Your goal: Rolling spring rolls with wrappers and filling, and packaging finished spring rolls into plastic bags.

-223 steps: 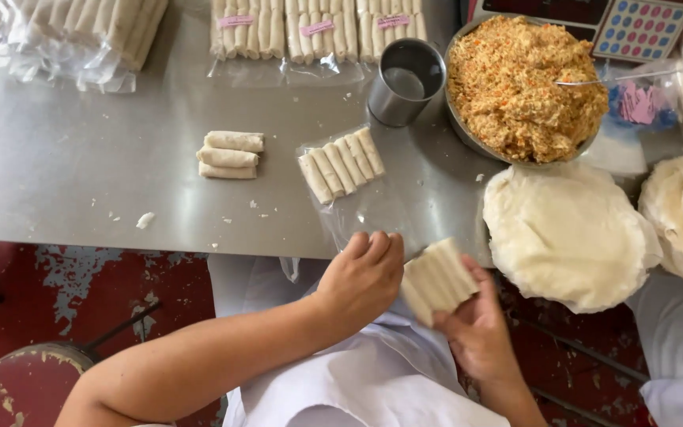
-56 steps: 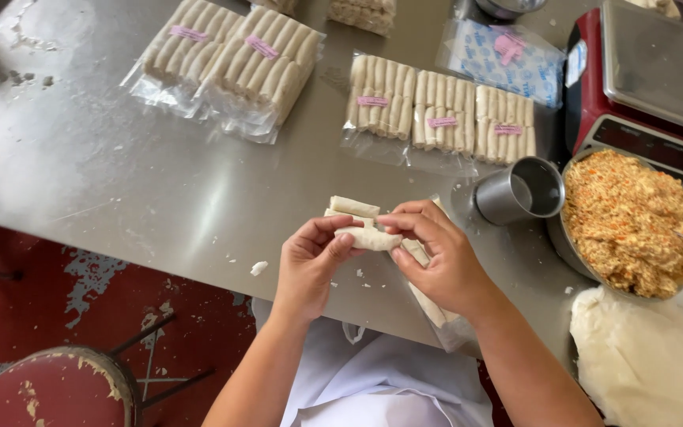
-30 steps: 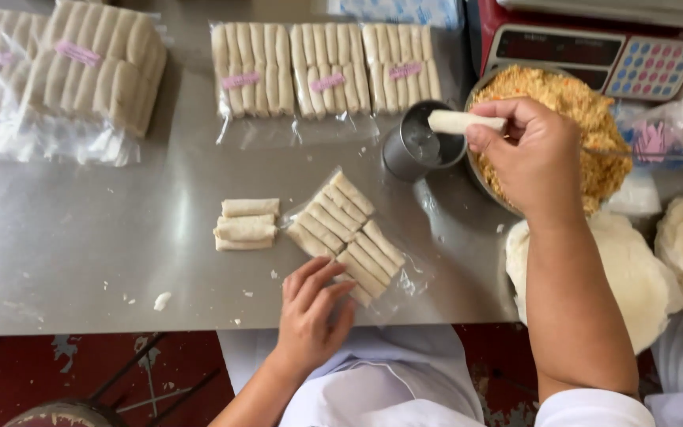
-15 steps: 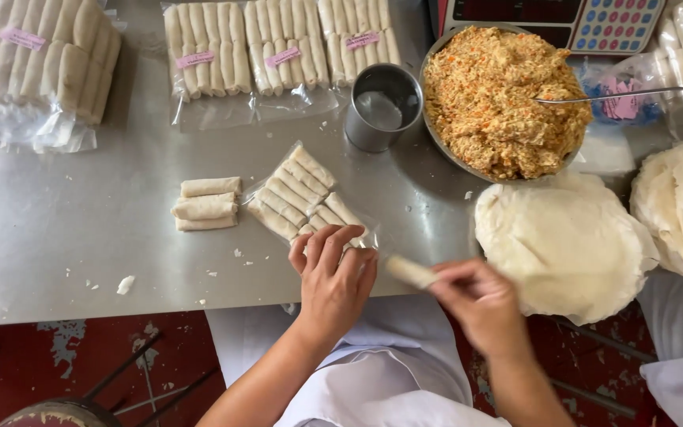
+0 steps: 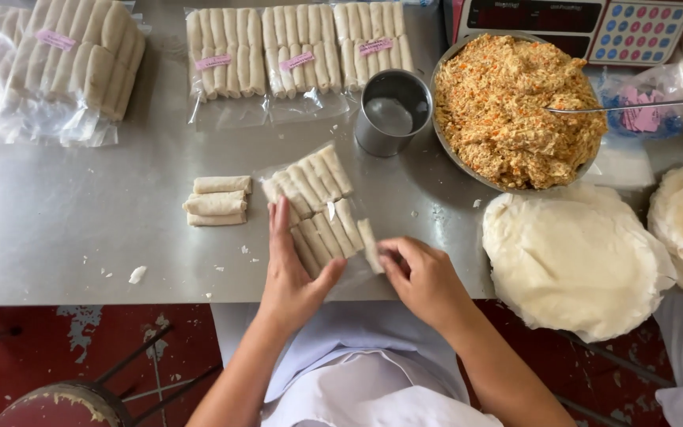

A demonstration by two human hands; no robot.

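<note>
A clear plastic bag [image 5: 319,207] with two rows of pale spring rolls lies near the front edge of the steel table [image 5: 73,237]. My left hand [image 5: 292,267] lies flat along the bag's left side, fingers apart and pressing on it. My right hand [image 5: 423,278] pinches one spring roll [image 5: 369,243] at the right end of the lower row, at the bag's mouth. Three loose spring rolls [image 5: 216,201] lie stacked to the left of the bag.
A metal cup [image 5: 392,111] and a metal bowl of orange shredded filling [image 5: 515,111] with a spoon stand behind the bag. Stacks of round wrappers [image 5: 575,257] lie at right. Sealed packs of rolls [image 5: 298,47] line the back, a scale [image 5: 586,20] at back right.
My right hand took a roll near the bowl, carried it down to the table edge, and now sets it against the lower row in the bag. My left hand shifted onto the bag's left side.
</note>
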